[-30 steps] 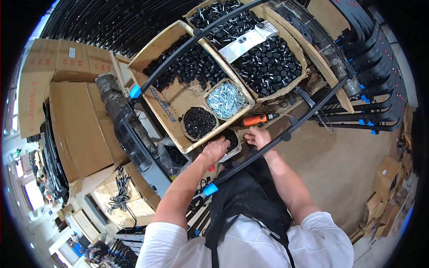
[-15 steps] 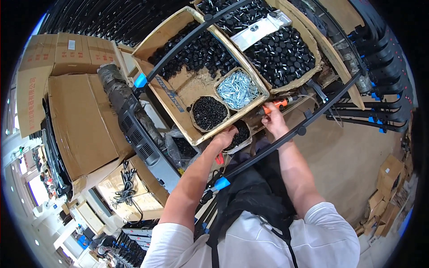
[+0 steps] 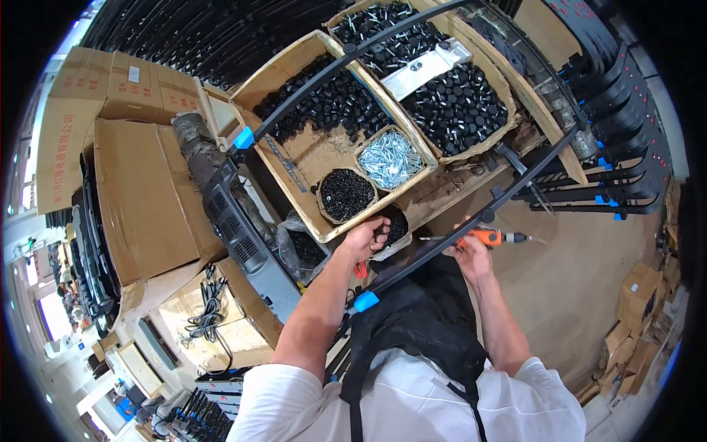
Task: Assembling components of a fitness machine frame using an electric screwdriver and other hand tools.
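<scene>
My right hand (image 3: 472, 256) grips an orange-and-black electric screwdriver (image 3: 487, 236), held level just beyond the black bar of a metal frame (image 3: 434, 253). The tool's thin bit points left, toward my other hand. My left hand (image 3: 366, 239) is closed, fingers curled, at the edge of a small tub of black screws (image 3: 395, 225); whatever it pinches is hidden. Beside that tub, a large cardboard bin (image 3: 303, 155) holds black plastic caps (image 3: 324, 96), a round tub of small black screws (image 3: 345, 194) and a tub of silver screws (image 3: 389, 160).
The frame, tipped with blue caps (image 3: 365, 301), spans the bins in front of me. A second bin of black-headed bolts (image 3: 468, 110) has a white metal piece (image 3: 427, 70) across it. Cartons (image 3: 147, 199) stand left; black frames (image 3: 626, 140) hang right.
My right hand has drawn the electric screwdriver nearer to me and turned its bit leftward. My left hand has lifted slightly from among the screws, its fingers now curled.
</scene>
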`<action>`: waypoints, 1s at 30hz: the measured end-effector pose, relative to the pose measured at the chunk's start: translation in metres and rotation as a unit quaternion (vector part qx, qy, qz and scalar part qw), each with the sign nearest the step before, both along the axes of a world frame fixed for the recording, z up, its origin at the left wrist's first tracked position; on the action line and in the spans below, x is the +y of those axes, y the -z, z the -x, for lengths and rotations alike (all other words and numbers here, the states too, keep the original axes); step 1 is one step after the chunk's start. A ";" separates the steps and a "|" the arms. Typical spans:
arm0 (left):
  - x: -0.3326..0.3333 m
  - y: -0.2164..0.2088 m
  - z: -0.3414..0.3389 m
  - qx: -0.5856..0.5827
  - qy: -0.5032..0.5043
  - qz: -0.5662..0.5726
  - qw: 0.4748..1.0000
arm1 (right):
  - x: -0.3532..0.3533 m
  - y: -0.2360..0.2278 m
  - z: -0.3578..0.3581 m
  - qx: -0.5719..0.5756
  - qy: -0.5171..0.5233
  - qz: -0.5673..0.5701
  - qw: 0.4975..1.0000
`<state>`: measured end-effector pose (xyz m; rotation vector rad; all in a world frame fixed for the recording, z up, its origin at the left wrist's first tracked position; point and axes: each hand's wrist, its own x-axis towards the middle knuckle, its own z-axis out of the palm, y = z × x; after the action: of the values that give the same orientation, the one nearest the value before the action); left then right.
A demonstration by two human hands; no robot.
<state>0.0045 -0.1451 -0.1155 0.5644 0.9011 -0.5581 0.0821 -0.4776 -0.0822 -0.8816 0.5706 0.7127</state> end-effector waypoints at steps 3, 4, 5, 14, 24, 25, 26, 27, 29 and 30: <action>0.001 -0.010 -0.001 0.020 -0.032 0.021 0.999 | -0.009 -0.030 0.016 -0.021 -0.006 0.032 0.999; 0.003 -0.014 -0.001 0.025 -0.041 0.033 0.998 | -0.008 -0.050 0.016 -0.053 -0.003 0.053 0.997; 0.005 -0.013 0.000 0.030 -0.049 0.047 0.997 | -0.011 -0.062 0.018 -0.060 -0.007 0.051 0.997; -0.003 -0.027 0.010 -0.100 -0.072 -0.010 0.992 | -0.042 -0.185 0.006 -0.396 -0.227 0.198 0.867; -0.021 -0.110 0.040 -0.178 -0.190 -0.120 0.958 | 0.053 -0.251 -0.035 -0.590 -0.278 0.101 0.751; -0.026 -0.118 0.041 -0.180 -0.213 -0.141 0.950 | 0.064 -0.256 -0.038 -0.624 -0.294 0.109 0.715; -0.030 -0.126 0.044 -0.178 -0.234 -0.150 0.944 | 0.072 -0.252 -0.041 -0.626 -0.286 0.070 0.721; -0.034 -0.134 0.047 -0.174 -0.255 -0.158 0.938 | 0.080 -0.252 -0.040 -0.634 -0.295 0.055 0.713; -0.038 -0.144 0.057 -0.172 -0.317 -0.154 0.920 | 0.100 -0.258 -0.039 -0.581 -0.316 -0.005 0.750; -0.039 -0.148 0.062 -0.168 -0.345 -0.156 0.910 | 0.110 -0.257 -0.043 -0.602 -0.338 -0.032 0.723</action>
<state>-0.0575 -0.1843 0.0325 0.5613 0.7951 0.3267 0.1255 -0.3678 0.1747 -1.2808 -1.0060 0.6235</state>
